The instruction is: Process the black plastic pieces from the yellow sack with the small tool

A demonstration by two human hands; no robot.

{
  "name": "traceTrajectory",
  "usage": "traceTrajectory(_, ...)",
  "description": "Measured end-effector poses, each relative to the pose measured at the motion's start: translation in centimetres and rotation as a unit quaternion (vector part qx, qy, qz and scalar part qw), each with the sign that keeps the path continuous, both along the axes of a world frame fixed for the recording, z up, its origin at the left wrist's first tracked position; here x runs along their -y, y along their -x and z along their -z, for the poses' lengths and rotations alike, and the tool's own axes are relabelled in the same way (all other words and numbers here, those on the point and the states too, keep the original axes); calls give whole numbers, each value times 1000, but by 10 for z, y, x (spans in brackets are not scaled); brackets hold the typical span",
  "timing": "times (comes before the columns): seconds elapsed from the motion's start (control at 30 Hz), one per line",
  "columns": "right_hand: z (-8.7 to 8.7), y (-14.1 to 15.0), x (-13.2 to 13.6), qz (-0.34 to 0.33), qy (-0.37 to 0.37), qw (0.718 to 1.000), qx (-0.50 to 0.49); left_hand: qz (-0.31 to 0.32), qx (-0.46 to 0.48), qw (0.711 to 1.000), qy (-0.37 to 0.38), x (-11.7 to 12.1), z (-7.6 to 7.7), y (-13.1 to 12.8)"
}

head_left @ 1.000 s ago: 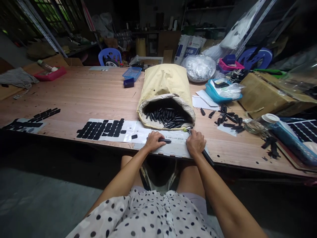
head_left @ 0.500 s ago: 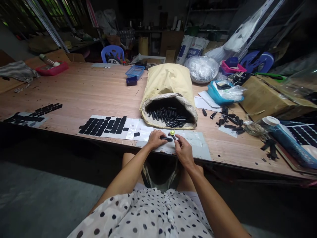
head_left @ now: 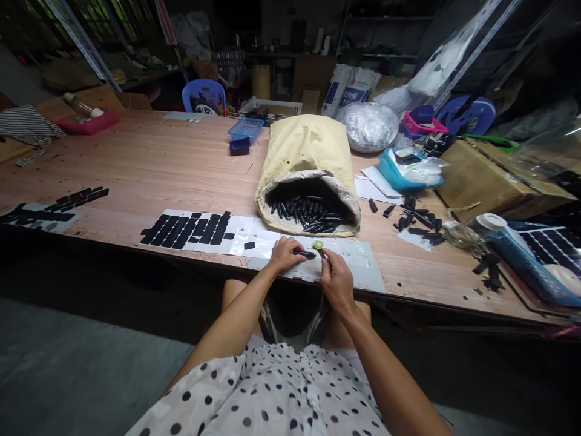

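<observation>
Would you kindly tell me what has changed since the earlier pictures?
Since the first picture, the right hand has carried its tool leftward, close to the black piece in the left hand. Neither hand visibly let go of anything. The left hand still holds its piece; the yellow bag and rows of black pieces stayed put.

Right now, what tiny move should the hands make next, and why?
Perhaps the right hand should bring the yellow-headed tool to the black piece: the left hand holds that piece, and the tool's head is close to it.
</observation>
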State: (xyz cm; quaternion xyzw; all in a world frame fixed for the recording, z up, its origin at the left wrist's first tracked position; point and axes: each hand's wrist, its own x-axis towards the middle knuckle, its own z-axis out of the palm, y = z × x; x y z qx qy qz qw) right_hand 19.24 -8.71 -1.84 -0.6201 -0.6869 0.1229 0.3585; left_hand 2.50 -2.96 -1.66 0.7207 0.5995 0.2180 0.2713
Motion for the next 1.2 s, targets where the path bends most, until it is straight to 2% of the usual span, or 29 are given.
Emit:
traceTrajectory(0.17,6,-9,-2,8,16,1000,16,4,-1,1000,-2,0,1,1)
traceTrajectory(0.3,1,-29,-25,87,21,994,57,11,-6,1000,1,1,0,2)
traceTrajectory(0.4,-3,-46,-49,153,65,980,108,15,-11,1000,-6,2,0,2)
traceTrajectory(0.5,-2,-55,-65,191,101,964,157,26,-16,999,-15,3,1,3)
traceTrajectory(0.73,3,-45,-67,215,74,951,210,38,-38,998,-17,2,-1,7)
traceTrajectory(0.8,3,-43,-67,215,78,949,219,53,-38,997,-38,8,-2,7)
traceTrajectory(0.87,3,-42,-67,215,80,947,226,96,-28,993,-67,24,0,5)
traceTrajectory(0.97,5,-42,-68,217,74,945,235,227,-10,971,-73,62,17,0)
traceTrajectory(1.03,8,-43,-69,216,65,944,242,316,-11,948,-42,88,36,-3)
traceTrajectory(1.07,10,-43,-69,216,60,943,244,335,-17,942,-19,98,47,-4)
traceTrajectory(1.13,12,-43,-69,215,55,943,247,312,-47,947,58,110,69,-4)
traceTrajectory(1.2,12,-43,-70,217,58,942,248,214,-89,959,166,113,87,-3)
